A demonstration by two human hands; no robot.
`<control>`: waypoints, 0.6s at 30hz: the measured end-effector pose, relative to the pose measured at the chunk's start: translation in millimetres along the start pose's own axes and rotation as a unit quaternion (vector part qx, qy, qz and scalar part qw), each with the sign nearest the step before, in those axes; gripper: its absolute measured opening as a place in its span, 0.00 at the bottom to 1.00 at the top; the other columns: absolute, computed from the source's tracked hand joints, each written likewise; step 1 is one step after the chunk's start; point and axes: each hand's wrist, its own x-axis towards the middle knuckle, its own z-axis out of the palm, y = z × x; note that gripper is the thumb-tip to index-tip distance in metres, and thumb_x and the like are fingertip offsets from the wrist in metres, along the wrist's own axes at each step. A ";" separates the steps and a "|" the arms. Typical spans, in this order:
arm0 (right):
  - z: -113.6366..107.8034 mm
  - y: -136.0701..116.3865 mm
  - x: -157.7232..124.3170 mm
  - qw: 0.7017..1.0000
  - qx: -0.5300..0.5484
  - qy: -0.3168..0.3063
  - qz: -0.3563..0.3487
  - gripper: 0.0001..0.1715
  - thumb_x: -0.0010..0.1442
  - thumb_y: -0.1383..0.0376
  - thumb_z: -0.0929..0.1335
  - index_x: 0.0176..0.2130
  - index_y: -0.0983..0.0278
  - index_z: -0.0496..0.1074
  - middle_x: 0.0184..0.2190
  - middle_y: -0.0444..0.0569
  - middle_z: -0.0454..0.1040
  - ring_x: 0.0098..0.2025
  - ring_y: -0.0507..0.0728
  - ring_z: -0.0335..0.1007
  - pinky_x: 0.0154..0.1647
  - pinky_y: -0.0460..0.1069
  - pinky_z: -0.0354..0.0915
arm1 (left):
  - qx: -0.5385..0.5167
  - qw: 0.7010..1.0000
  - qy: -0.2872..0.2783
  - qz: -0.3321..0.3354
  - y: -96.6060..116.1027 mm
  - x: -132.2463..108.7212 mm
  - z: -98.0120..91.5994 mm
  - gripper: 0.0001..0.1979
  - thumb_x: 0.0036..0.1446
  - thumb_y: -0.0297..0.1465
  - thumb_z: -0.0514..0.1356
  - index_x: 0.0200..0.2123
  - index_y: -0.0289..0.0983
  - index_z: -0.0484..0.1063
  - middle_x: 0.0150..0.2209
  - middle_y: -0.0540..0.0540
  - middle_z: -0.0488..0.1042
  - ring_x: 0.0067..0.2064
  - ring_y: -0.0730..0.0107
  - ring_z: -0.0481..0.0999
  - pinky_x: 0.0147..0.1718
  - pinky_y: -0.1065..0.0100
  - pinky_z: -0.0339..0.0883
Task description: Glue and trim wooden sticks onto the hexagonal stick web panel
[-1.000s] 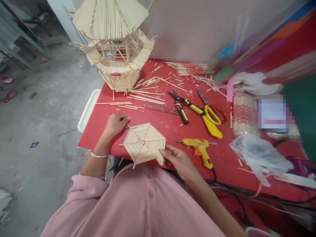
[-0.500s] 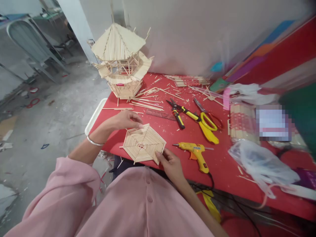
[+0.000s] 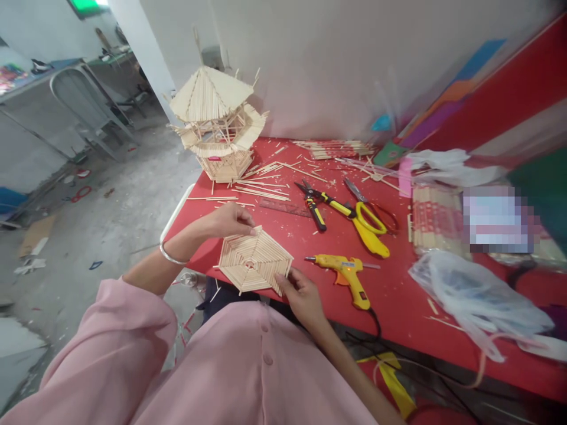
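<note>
A hexagonal panel of thin wooden sticks point(image 3: 252, 262), laid in rings like a web around a small central opening, is held at the table's front edge. My right hand point(image 3: 303, 295) grips its lower right side, thumb on top. At the upper edge, the curled fingers of my left hand point(image 3: 230, 220) are closed on the panel; whether a loose stick is also between them cannot be made out. To the right lies a yellow hot glue gun point(image 3: 348, 274), nozzle pointing left. Behind the panel stands a tiered wooden-stick pavilion model point(image 3: 215, 133).
Cutting pliers point(image 3: 315, 206) and yellow-handled scissors point(image 3: 370, 224) lie beyond the glue gun on the red table point(image 3: 398, 301). Loose sticks point(image 3: 261, 190) and a ruler point(image 3: 283, 206) are near the model. Packed sticks point(image 3: 436, 218) and a plastic bag point(image 3: 478, 295) occupy the right side.
The camera view has shifted slightly. My left fingers have curled closer together at the panel's upper edge; my right hand keeps its grip on the lower right.
</note>
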 end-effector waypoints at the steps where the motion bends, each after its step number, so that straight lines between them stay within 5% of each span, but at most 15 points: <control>1: -0.3 0.1 -0.1 1.000 -0.001 -0.001 0.000 0.24 0.58 0.46 0.72 0.41 0.62 0.82 0.38 0.52 0.85 0.40 0.63 0.79 0.43 0.55 0.74 | -0.003 1.000 -0.001 0.000 0.6 -0.1 0.2 0.09 0.53 0.37 0.67 0.29 0.36 0.81 0.25 0.49 0.78 0.28 0.74 0.71 0.29 0.71 0.62; 18: 0.1 3.3 0.8 1.000 -0.003 0.002 0.005 0.21 0.58 0.49 0.72 0.39 0.62 0.81 0.33 0.50 0.82 0.35 0.59 0.74 0.37 0.52 0.70 | -0.018 1.000 -0.012 0.001 -4.8 2.4 0.1 0.10 0.52 0.37 0.66 0.24 0.36 0.78 0.21 0.52 0.71 0.25 0.76 0.66 0.27 0.70 0.56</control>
